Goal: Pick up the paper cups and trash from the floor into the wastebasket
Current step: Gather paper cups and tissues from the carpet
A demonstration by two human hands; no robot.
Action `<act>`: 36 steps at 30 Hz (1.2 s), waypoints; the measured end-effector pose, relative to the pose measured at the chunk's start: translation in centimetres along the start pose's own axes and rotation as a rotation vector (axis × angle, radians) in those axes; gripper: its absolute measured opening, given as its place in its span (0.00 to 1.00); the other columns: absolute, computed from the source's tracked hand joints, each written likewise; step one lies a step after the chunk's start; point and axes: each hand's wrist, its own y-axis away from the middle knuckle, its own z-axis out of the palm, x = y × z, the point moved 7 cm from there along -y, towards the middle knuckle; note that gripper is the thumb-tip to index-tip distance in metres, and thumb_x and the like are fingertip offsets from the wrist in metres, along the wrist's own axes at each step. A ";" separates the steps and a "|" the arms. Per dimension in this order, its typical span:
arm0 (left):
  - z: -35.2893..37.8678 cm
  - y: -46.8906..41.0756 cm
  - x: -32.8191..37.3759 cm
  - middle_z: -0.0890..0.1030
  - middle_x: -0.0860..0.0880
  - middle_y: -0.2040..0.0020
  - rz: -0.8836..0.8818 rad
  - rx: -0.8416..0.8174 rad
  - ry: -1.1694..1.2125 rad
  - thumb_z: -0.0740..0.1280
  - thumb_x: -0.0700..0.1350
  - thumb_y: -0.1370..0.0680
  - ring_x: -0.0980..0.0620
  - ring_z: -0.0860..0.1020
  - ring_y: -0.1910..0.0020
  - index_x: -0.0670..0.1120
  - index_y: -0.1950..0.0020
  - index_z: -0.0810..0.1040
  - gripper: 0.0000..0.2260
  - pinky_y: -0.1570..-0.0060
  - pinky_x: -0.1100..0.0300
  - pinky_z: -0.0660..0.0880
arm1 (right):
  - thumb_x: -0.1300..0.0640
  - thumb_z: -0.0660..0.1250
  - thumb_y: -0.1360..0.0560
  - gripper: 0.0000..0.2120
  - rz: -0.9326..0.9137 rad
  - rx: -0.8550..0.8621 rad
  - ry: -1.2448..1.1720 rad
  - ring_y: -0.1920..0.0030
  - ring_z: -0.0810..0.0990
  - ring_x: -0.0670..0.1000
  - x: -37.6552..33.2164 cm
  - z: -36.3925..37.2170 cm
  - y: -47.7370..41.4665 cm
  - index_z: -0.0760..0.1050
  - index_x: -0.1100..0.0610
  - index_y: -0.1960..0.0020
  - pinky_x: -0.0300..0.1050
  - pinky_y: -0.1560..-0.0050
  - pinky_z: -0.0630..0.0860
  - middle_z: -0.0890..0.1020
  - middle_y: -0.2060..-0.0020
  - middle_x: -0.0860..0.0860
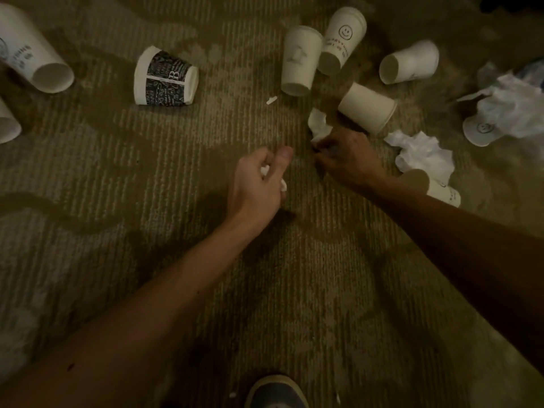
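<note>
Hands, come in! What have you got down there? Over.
Left hand grips paper scraps. Right hand pinches crumpled tissue. Cups lie on the carpet, wastebasket out of sight. Nothing blocks the hands.

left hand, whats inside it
The left hand grips white paper scraps: bits show between its curled fingers and by the thumb. The fist covers the rest, so how much it holds cannot be seen.

Dim light falls on a ribbed, seemingly olive-brown patterned carpet [153, 178].
</note>
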 end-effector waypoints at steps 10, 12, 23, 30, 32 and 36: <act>-0.5 0.6 -0.2 0.77 0.55 0.52 -0.084 -0.015 -0.082 0.54 0.49 0.15 0.59 0.76 0.54 0.51 0.41 0.75 0.11 0.59 0.64 0.71 | 0.59 0.74 0.31 0.10 0.145 -0.279 -0.920 0.54 0.84 0.48 -3.9 0.6 6.6 0.82 0.52 0.50 0.42 0.53 0.81 0.86 0.53 0.50; -0.4 0.9 -0.1 0.77 0.52 0.52 -0.089 -0.022 -0.056 0.52 0.48 0.14 0.57 0.76 0.54 0.51 0.44 0.76 0.12 0.58 0.62 0.71 | 0.55 0.74 0.35 0.12 0.151 -0.333 -1.054 0.54 0.83 0.47 -4.8 0.7 7.5 0.83 0.51 0.51 0.43 0.53 0.80 0.86 0.54 0.48; 2.2 4.3 2.0 0.86 0.46 0.53 -0.346 -0.219 0.430 0.51 0.59 0.16 0.50 0.86 0.54 0.48 0.47 0.79 0.22 0.61 0.54 0.82 | 0.63 0.75 0.31 0.05 0.035 -0.112 -1.036 0.58 0.84 0.44 -5.4 -0.9 8.8 0.82 0.55 0.58 0.35 0.59 0.78 0.86 0.60 0.46; 4.1 2.9 1.6 0.77 0.53 0.73 -0.259 -0.193 0.236 0.54 0.55 0.15 0.59 0.74 0.74 0.47 0.59 0.79 0.21 0.75 0.64 0.69 | 0.59 0.73 0.27 0.05 -0.082 -0.074 -0.747 0.57 0.81 0.47 -4.6 -2.7 9.8 0.83 0.52 0.52 0.39 0.56 0.77 0.84 0.57 0.44; 5.2 2.1 1.0 0.73 0.54 0.75 -0.276 -0.191 0.179 0.55 0.55 0.15 0.58 0.70 0.76 0.49 0.63 0.76 0.20 0.75 0.63 0.66 | 0.56 0.70 0.25 0.04 -0.057 -0.123 -0.704 0.54 0.82 0.44 -3.2 -3.4 9.8 0.83 0.50 0.51 0.36 0.53 0.78 0.85 0.55 0.44; 7.5 0.8 0.2 0.69 0.58 0.77 -0.303 -0.230 0.130 0.56 0.57 0.17 0.59 0.68 0.77 0.51 0.64 0.75 0.20 0.75 0.61 0.62 | 0.51 0.67 0.23 0.02 0.137 0.122 -0.499 0.55 0.81 0.38 3.6 -7.6 7.8 0.78 0.46 0.52 0.33 0.57 0.78 0.82 0.56 0.41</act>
